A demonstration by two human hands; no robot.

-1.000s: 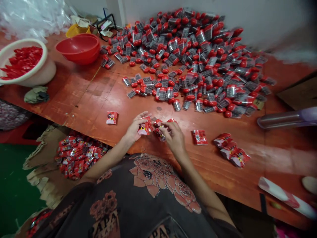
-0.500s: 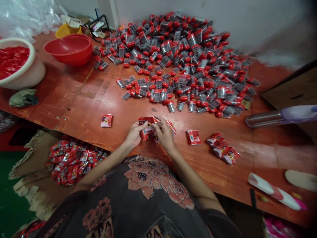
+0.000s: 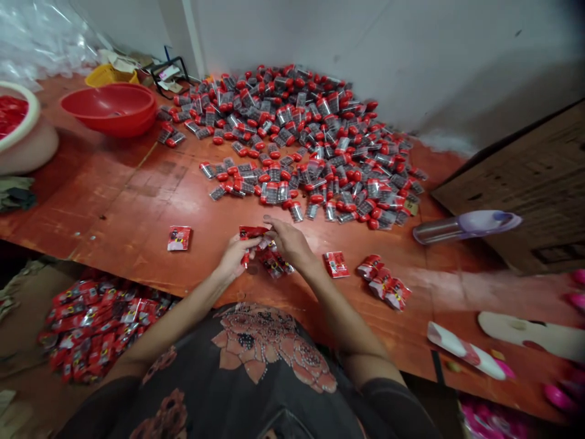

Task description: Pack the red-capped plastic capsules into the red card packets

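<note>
A small red printed packet (image 3: pixel 251 231) is held up in front of my body, just above the table. My left hand (image 3: pixel 234 256) pinches its near left part between thumb and fingers. My right hand (image 3: pixel 290 245) has its fingers bent onto the packet's right side; its fingertips are partly hidden. Under my right hand lie more red packets (image 3: pixel 275 266) on the table. One flat red packet (image 3: pixel 179 238) rests off to the left, and another flat packet (image 3: pixel 336 264) lies to the right of my right hand.
Clear containers with red caps (image 3: pixel 292 140) are heaped at the back. A red bowl (image 3: pixel 109 113) and a white tub (image 3: pixel 31 143) stand left. Several packets (image 3: pixel 384 281), a purple-handled tool (image 3: pixel 461 227) and a cardboard box (image 3: pixel 516 195) are right. More packets (image 3: pixel 98 323) fill a carton below the edge.
The view has shifted, so the table things appear further left. My right hand has turned over the packet, with its fingers now further across the top. The packet stays between both hands.
</note>
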